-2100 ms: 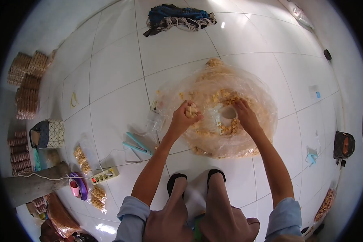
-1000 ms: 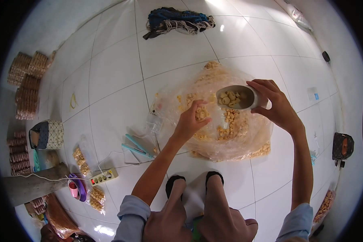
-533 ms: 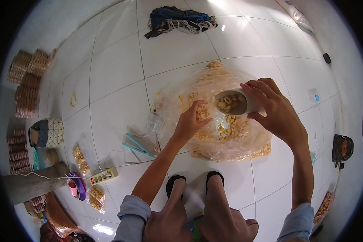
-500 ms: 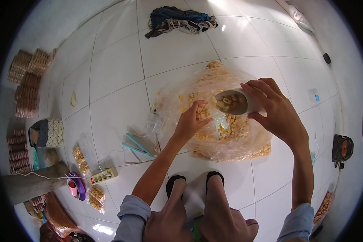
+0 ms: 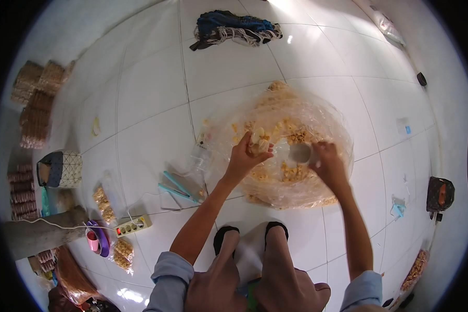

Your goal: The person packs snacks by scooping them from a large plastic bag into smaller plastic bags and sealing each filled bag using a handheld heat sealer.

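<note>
A large clear plastic bag (image 5: 327, 117), filled with yellowish ring-shaped snacks (image 5: 295, 172), lies wide open on the floor in front of my feet. My left hand (image 5: 246, 158) is closed around what looks like a small clear bag with snack pieces (image 5: 259, 141) in it, held over the left part of the large bag. Inside the big bag's mouth, my right hand (image 5: 327, 161) grips a pale cup (image 5: 300, 153) tilted on its side, low by the snacks. Motion blurs the right hand, and the cup's contents cannot be made out.
Left of the bag lies a turquoise hair-straightener-like tool (image 5: 178, 188), its cord near a power strip (image 5: 133, 226). Packed snack bags (image 5: 104, 204) lie farther left, by stacked packages (image 5: 35, 119). A dark blue cloth bundle (image 5: 236, 27) is at the far side; a brown bag (image 5: 441, 194) sits right.
My right hand has moved down and left, bringing the cup from beside the left hand, where it held snacks, into the large bag. My left hand stays nearly in place.
</note>
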Action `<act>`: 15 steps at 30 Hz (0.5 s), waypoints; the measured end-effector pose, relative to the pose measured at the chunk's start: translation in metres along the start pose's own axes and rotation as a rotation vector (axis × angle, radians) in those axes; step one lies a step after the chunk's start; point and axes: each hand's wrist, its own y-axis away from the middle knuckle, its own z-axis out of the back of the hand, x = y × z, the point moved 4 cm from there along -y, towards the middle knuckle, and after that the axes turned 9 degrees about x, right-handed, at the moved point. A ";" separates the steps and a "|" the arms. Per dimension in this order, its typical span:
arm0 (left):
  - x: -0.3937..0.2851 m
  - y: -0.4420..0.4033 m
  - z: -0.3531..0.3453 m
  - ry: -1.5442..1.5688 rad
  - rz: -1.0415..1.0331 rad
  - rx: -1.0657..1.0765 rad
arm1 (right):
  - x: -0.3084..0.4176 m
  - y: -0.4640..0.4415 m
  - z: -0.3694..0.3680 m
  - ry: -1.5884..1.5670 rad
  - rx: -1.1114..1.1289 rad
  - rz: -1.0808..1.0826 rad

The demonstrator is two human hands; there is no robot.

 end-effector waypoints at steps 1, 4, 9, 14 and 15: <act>-0.008 0.001 -0.002 0.117 -0.014 0.040 | -0.002 0.002 -0.025 -0.021 0.015 -0.010; -0.023 0.010 -0.005 0.248 -0.030 0.094 | -0.001 0.008 -0.072 -0.010 0.002 -0.022; -0.071 0.028 -0.006 0.244 -0.044 0.108 | 0.027 0.005 -0.036 -0.147 -0.224 0.101; -0.141 0.058 -0.011 0.241 -0.069 0.088 | 0.126 0.018 0.086 -1.036 -0.043 0.316; -0.155 0.066 -0.010 0.226 -0.081 0.073 | 0.149 0.028 0.105 -1.101 -0.026 0.440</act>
